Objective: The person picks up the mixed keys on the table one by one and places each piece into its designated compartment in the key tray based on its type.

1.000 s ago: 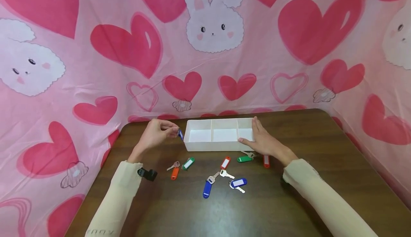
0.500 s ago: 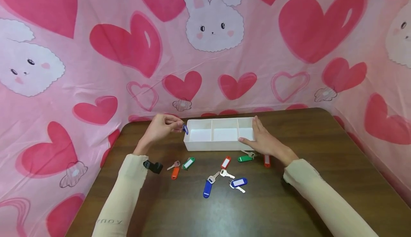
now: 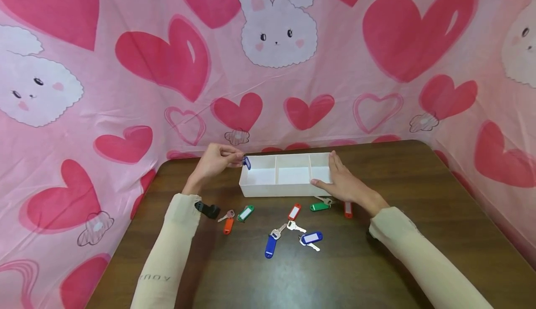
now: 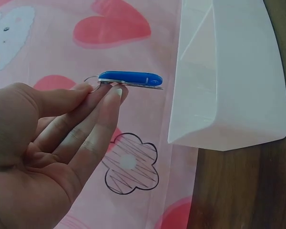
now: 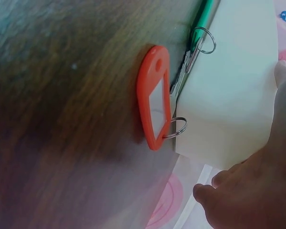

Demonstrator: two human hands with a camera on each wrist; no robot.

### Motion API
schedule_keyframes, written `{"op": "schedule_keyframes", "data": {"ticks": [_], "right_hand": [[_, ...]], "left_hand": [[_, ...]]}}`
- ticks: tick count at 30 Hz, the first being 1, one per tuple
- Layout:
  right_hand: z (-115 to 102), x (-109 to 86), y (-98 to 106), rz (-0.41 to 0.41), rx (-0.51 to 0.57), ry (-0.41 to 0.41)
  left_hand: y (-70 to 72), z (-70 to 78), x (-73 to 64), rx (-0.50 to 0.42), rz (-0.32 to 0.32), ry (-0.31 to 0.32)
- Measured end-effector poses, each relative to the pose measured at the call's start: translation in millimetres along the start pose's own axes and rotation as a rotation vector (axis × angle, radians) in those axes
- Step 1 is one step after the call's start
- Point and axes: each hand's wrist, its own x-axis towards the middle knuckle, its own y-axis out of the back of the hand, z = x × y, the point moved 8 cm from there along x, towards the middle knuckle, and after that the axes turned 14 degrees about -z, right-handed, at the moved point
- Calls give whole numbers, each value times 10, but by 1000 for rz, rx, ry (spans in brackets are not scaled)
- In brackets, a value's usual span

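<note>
My left hand [image 3: 218, 161] pinches a blue key tag [image 3: 247, 162] by its ring, between thumb and fingertips. In the left wrist view the blue tag [image 4: 129, 77] lies level, with a metal key [image 4: 145, 86] under it. In the head view this tag overlaps the left end of a white three-section box [image 3: 268, 191]. My right hand [image 3: 345, 181] holds the box's right end, thumb over the front rim and fingers along the end wall. Close below that hand lies a red key tag [image 5: 147, 98], its key partly hidden; a green tag [image 5: 201, 19] is beside the box.
Several tags with keys lie on the dark wooden table [image 3: 377, 262] in front of the box: orange [image 3: 228, 226], green [image 3: 245, 213], red [image 3: 294, 211], and blue [image 3: 270, 247]. Another blue tag [image 3: 311, 238] lies nearer the right. A pink heart-print cloth [image 3: 268, 85] hangs behind.
My left hand has moved right and slightly away from me, carrying the blue key tag from beside the box to over its left end. The right hand stays on the box.
</note>
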Motion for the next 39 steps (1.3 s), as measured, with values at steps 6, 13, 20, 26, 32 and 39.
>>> {"op": "schedule_keyframes", "data": {"ticks": [6, 13, 20, 26, 32, 39], "right_hand": [[7, -9, 14, -2, 5, 0], [7, -7, 38, -6, 10, -3], [-10, -11, 17, -15, 33, -3], [-15, -11, -1, -14, 24, -1], [-1, -15, 5, -10, 5, -7], [-20, -25, 26, -6, -7, 11]], "left_hand": [[-5, 25, 115, 19, -14, 14], [-10, 88, 247, 7, -15, 26], [-77, 23, 325, 12, -52, 58], [-92, -17, 366, 18, -70, 58], [-65, -14, 403, 35, -64, 70], [-108, 33, 458, 26, -88, 54]]}}
